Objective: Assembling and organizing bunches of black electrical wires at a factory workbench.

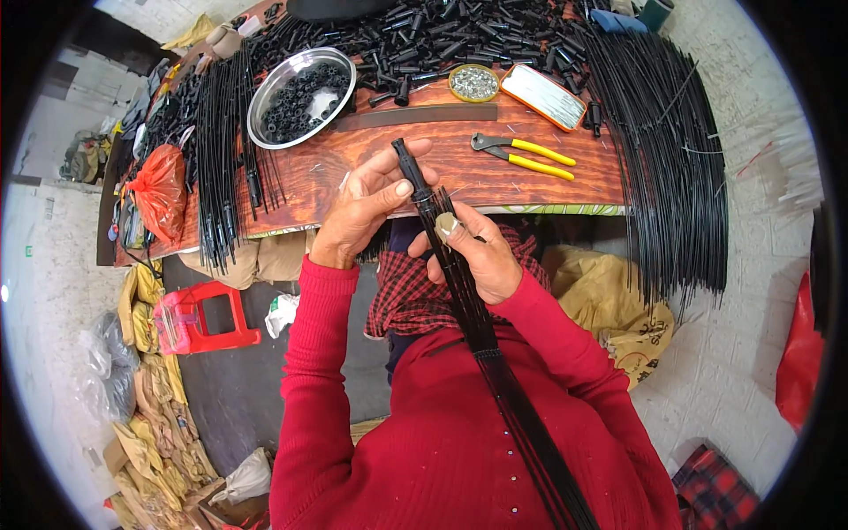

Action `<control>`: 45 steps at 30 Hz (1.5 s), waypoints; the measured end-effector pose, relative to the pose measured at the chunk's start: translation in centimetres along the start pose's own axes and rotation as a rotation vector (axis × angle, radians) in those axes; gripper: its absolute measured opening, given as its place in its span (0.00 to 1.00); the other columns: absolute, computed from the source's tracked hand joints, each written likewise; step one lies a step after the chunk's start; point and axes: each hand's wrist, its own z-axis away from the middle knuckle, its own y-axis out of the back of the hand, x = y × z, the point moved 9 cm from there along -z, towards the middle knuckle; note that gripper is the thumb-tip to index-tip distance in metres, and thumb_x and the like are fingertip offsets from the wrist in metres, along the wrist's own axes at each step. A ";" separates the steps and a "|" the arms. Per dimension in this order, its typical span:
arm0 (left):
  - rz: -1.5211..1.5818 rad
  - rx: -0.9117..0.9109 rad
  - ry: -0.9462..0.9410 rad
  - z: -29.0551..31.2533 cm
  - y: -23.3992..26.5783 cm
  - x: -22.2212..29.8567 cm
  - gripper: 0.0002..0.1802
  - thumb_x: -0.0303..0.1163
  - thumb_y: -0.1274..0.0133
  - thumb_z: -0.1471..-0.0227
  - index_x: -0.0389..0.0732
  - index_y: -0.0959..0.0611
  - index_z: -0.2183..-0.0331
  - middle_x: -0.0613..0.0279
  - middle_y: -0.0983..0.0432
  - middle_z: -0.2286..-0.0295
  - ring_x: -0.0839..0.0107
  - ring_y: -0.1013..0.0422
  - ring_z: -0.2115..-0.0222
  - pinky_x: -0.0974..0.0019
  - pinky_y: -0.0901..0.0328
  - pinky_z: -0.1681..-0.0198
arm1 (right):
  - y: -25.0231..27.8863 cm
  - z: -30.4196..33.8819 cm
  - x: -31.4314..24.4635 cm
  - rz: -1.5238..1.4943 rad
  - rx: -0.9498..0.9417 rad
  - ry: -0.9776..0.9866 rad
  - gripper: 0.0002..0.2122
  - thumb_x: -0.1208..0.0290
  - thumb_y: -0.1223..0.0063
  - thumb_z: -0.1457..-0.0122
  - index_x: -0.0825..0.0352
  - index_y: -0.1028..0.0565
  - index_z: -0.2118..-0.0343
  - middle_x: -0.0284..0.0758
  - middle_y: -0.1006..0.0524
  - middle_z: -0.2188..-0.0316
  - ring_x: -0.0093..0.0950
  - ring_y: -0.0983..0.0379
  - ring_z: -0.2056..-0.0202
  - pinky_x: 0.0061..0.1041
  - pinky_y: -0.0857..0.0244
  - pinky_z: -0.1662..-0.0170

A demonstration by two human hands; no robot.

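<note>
The one camera over there sits on the person's head, facing steeply down past the chest; its wide round view catches the hands close, mid-frame, and the worktop a little farther off, across the top.

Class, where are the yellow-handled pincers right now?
In the head view, the pincers lie right of centre on the reddish tabletop, just below the orange-rimmed tray and beyond the person's right hand.

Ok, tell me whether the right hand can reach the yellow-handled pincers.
Probably yes: the pincers lie uncovered on the table beyond the right hand, though it's occupied with the black rods.
</note>
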 end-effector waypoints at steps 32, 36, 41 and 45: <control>-0.017 0.034 -0.066 0.3 2.3 -1.3 0.34 0.29 0.37 0.53 0.36 0.29 0.45 0.51 0.21 0.60 0.66 0.24 0.60 0.64 0.31 0.53 | -0.2 0.2 0.5 -0.002 -0.025 -0.036 0.20 0.63 0.58 0.33 0.67 0.39 0.43 0.41 0.22 0.67 0.21 0.27 0.77 0.16 0.32 0.75; 0.000 0.032 -0.076 0.7 2.0 -1.0 0.33 0.29 0.37 0.53 0.35 0.28 0.45 0.52 0.21 0.61 0.67 0.24 0.60 0.66 0.33 0.51 | -0.6 0.3 0.3 -0.001 -0.038 -0.027 0.20 0.62 0.57 0.33 0.68 0.38 0.43 0.41 0.22 0.67 0.21 0.27 0.77 0.16 0.32 0.75; -0.007 0.043 -0.069 1.0 1.0 0.0 0.33 0.29 0.38 0.53 0.33 0.29 0.45 0.51 0.22 0.60 0.66 0.25 0.58 0.65 0.34 0.50 | -0.8 0.4 -0.2 -0.001 -0.055 0.002 0.21 0.60 0.56 0.34 0.68 0.38 0.43 0.41 0.22 0.67 0.21 0.27 0.77 0.17 0.32 0.74; 0.059 0.017 -0.067 1.5 0.6 0.2 0.37 0.26 0.38 0.55 0.33 0.32 0.43 0.49 0.23 0.57 0.65 0.26 0.56 0.63 0.35 0.48 | -0.9 0.5 -0.3 -0.002 -0.061 0.008 0.22 0.59 0.55 0.35 0.68 0.37 0.44 0.41 0.23 0.67 0.22 0.27 0.77 0.17 0.32 0.73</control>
